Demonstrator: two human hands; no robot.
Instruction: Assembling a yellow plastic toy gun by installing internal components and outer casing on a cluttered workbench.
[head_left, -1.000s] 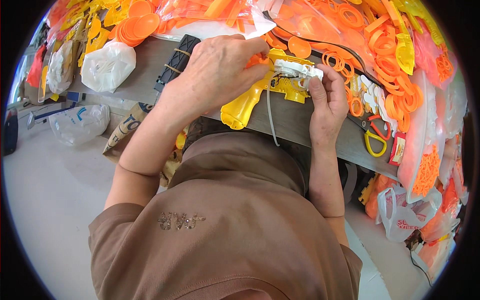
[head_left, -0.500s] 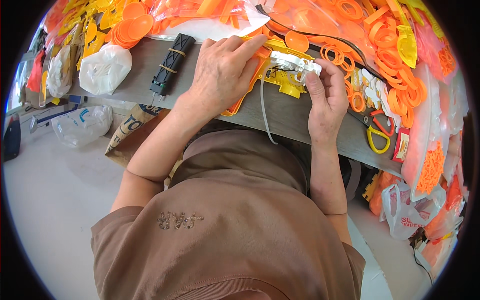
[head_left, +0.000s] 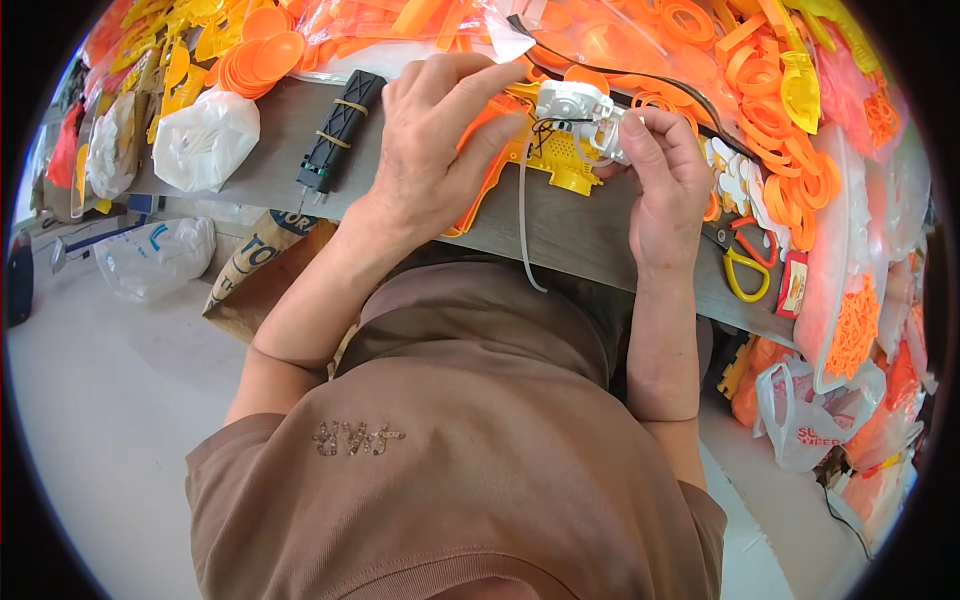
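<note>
A white plastic mechanism (head_left: 580,104) with a thin black wire is pinched between the thumb and fingers of my right hand (head_left: 668,185). From it a whitish flexible tube (head_left: 525,225) hangs over the table edge. Below and behind the mechanism lies a yellow plastic shell (head_left: 570,172), partly covered. My left hand (head_left: 437,140) is beside it, thumb and forefinger spread apart, over an orange shell piece (head_left: 482,190). Nothing shows between those two fingers; the left hand's other fingertips are partly hidden.
A black bar with rubber bands (head_left: 342,130) and a white plastic bag (head_left: 207,140) lie left on the grey table (head_left: 560,225). Orange rings (head_left: 790,190), white flat pieces (head_left: 737,175) and scissors (head_left: 746,275) lie right. Heaped orange parts (head_left: 620,40) line the back.
My left thumb and forefinger have spread apart and drawn back from the mechanism. The right hand has turned the white mechanism, raising it slightly so more of its face and black wire shows.
</note>
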